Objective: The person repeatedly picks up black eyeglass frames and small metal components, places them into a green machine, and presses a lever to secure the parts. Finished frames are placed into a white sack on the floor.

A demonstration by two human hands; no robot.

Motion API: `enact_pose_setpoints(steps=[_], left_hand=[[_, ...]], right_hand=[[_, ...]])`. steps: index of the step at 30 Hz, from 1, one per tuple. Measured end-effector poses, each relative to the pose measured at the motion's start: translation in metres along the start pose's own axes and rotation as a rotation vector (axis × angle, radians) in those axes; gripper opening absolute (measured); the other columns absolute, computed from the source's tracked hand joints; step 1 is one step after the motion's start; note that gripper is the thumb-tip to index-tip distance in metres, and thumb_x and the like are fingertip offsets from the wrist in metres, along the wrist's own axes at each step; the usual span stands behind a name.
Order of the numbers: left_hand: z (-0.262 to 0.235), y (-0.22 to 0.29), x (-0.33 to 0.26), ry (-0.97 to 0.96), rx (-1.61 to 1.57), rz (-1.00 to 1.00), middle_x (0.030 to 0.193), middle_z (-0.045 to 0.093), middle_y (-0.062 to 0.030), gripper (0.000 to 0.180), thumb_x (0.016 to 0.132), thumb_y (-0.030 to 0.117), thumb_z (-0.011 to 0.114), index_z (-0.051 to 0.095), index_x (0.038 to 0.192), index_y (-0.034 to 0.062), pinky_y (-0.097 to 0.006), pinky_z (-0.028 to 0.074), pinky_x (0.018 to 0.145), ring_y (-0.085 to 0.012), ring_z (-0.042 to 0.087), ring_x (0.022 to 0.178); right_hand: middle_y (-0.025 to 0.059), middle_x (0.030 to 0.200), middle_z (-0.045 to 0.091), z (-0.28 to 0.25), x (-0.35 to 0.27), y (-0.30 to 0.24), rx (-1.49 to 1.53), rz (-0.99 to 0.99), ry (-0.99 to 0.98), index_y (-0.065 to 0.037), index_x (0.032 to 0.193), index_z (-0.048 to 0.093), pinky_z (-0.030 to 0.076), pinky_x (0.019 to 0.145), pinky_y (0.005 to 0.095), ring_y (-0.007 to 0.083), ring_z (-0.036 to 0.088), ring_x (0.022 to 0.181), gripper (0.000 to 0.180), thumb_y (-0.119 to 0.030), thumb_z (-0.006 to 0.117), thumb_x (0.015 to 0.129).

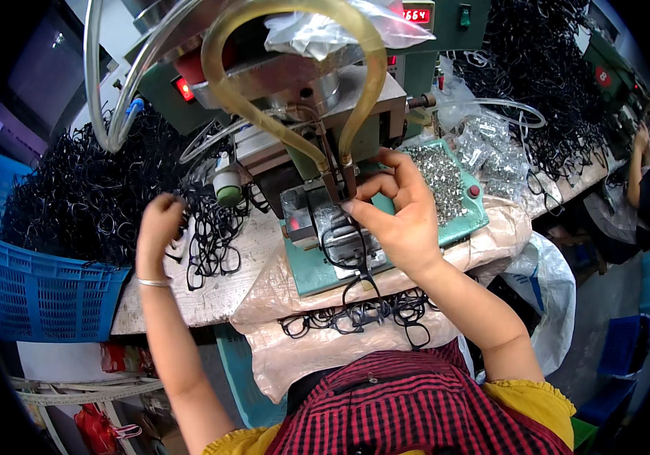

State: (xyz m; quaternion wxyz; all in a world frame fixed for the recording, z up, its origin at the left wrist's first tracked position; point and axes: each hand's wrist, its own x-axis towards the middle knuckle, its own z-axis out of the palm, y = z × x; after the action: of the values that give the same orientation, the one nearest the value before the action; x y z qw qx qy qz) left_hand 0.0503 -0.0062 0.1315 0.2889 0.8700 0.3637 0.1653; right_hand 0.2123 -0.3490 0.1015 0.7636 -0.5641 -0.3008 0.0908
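Note:
My right hand (405, 216) is at the machine's working head (340, 182), thumb and forefinger closed on the upper part of a black eyeglass frame (326, 246). That frame hangs down in front of the metal fixture (351, 241); its top is hidden by the fingers and the head. Over on the left, my left hand (161, 227) is curled closed beside a small heap of black eyeglass frames (215, 235). What its fingers hold, if anything, cannot be made out. More eyeglass frames (348, 317) lie in a row on the wrapped edge before my apron.
A blue basket (52, 292) heaped with black frames stands at left. Small metal parts (439, 182) fill the green tray (471, 216) right of the fixture, near plastic bags (492, 148). Yellowish hose (378, 68) loops over the machine. Another person's arm (636, 167) shows far right.

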Motion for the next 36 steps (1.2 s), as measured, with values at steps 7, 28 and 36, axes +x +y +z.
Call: enact_pose_setpoints(steps=[7, 28, 36], left_hand=[[-0.004, 0.060, -0.029, 0.324, -0.528, 0.129, 0.081, 0.059, -0.0008, 0.022, 0.095, 0.013, 0.049, 0.067, 0.103, 0.0022, -0.019, 0.037, 0.049, -0.0063, 0.049, 0.056], [0.067, 0.151, -0.115, 0.455, -0.829, 0.622, 0.095, 0.065, -0.0130, 0.019, 0.096, 0.010, 0.050, 0.059, 0.106, -0.0030, -0.027, 0.055, 0.062, -0.0136, 0.061, 0.075], [0.067, 0.153, -0.138, 0.349, -1.003, 0.569, 0.093, 0.062, -0.0110, 0.019, 0.097, 0.012, 0.047, 0.055, 0.110, 0.0000, -0.029, 0.053, 0.060, -0.0164, 0.060, 0.078]], right_hand=[[0.0082, 0.092, 0.063, 0.014, -0.001, -0.004, 0.152, 0.031, 0.006, 0.006, 0.130, 0.038, 0.044, 0.085, 0.0252, 0.0122, 0.058, 0.092, 0.059, 0.006, 0.064, 0.077], [0.0050, 0.085, 0.061, 0.009, -0.004, 0.010, 0.223, 0.031, 0.049, 0.006, 0.134, 0.036, 0.045, 0.082, 0.0227, 0.0092, 0.058, 0.084, 0.065, 0.008, 0.068, 0.076], [0.0040, 0.087, 0.061, 0.012, -0.007, 0.006, 0.232, 0.028, 0.009, 0.003, 0.129, 0.041, 0.043, 0.084, 0.0225, 0.0091, 0.056, 0.089, 0.055, 0.003, 0.066, 0.081]])
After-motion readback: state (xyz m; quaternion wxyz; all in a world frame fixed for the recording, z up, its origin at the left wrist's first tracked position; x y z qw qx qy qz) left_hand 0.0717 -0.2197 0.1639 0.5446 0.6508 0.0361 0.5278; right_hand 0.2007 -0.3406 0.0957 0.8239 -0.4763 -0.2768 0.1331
